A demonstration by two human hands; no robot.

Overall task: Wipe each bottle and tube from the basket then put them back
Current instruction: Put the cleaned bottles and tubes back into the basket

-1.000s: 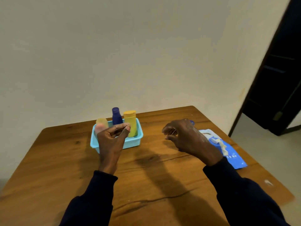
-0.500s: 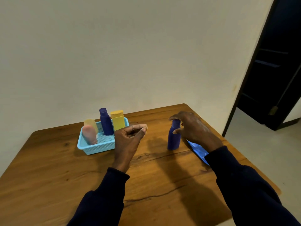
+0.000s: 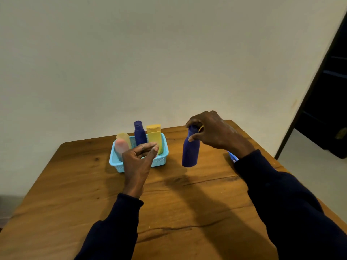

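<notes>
Big wooden table [image 3: 187, 203], light blue basket [image 3: 159, 163] toward the back with four other bottles and tubes [image 3: 139, 134] standing in it. My right hand [image 3: 212, 130] pinches the dark blue bottle [image 3: 190, 152] by its cap, and it hangs clear of the table just right of the basket. My left hand [image 3: 138, 158] is loosely curled and holds nothing. I'd bring it under the body before wiping, since that cap-only grip looks swingy.

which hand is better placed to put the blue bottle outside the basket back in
Right, probably. The right hand grips the bottle by its neck, just right of the basket. The left hand hovers empty in front of the basket, fingers loosely curled.
</notes>
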